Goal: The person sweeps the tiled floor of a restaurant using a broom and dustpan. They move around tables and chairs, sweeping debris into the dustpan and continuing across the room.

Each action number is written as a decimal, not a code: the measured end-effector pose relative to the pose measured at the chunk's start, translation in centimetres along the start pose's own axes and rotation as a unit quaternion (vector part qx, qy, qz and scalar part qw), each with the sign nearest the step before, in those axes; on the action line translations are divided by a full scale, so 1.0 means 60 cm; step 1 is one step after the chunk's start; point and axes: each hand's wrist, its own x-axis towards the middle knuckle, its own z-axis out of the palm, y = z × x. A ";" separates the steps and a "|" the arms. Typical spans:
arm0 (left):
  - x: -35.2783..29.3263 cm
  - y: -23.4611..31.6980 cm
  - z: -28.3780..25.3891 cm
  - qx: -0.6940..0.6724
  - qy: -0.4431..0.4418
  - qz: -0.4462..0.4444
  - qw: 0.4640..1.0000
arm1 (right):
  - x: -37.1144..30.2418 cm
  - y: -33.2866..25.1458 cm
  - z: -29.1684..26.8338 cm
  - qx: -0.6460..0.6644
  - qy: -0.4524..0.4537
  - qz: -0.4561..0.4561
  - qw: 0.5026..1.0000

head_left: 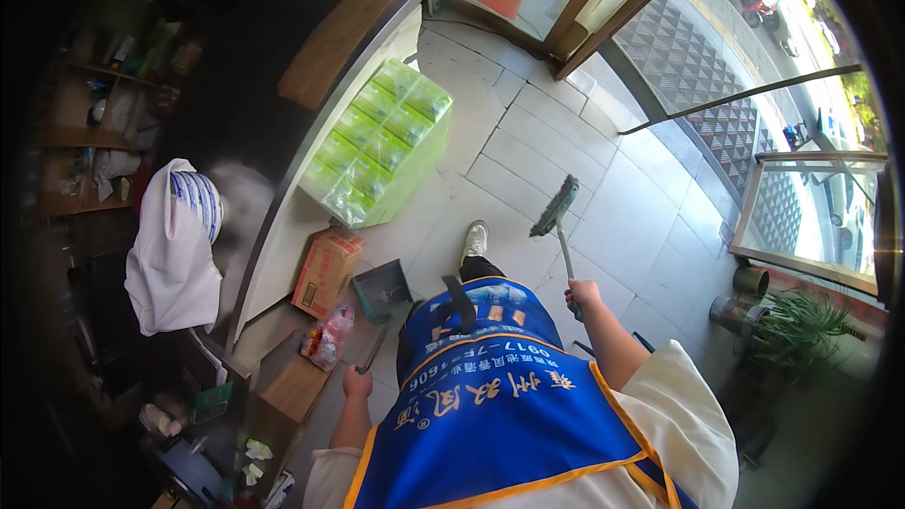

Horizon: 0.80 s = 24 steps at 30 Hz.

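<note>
My right hand (pixel 583 295) is wrapped round the handle of a broom (pixel 554 206). The broom's grey bristle head is out ahead of me to the right, over or on the tiles; I cannot tell if it touches them. Low on the left, my left hand (pixel 357 383) is closed on the thin handle of a dark grey dustpan (pixel 382 291). The dustpan lies ahead of that hand, beside a cardboard box (pixel 327 270). A blue apron with orange edging covers my front, and one white shoe (pixel 475 239) shows on the floor.
A dark-topped counter (pixel 226 66) runs along the left, with a white cloth (pixel 174 254) over a patterned container. Green wrapped packs (pixel 382 143) are stacked against it, near a plastic bag (pixel 326 339). Glass doors (pixel 603 0) stand ahead; potted plants (pixel 801 325) are at the right.
</note>
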 end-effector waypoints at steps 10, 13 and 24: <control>-0.033 0.095 0.009 -0.039 -0.007 -0.018 0.999 | 0.013 -0.149 -0.022 -0.097 -0.027 -0.063 0.993; -0.023 0.115 0.010 -0.032 -0.007 -0.002 0.999 | 0.021 -0.177 -0.011 -0.063 -0.038 -0.068 0.995; -0.009 0.130 -0.039 0.031 -0.003 0.051 0.998 | 0.046 -0.208 0.039 -0.070 -0.095 -0.078 0.990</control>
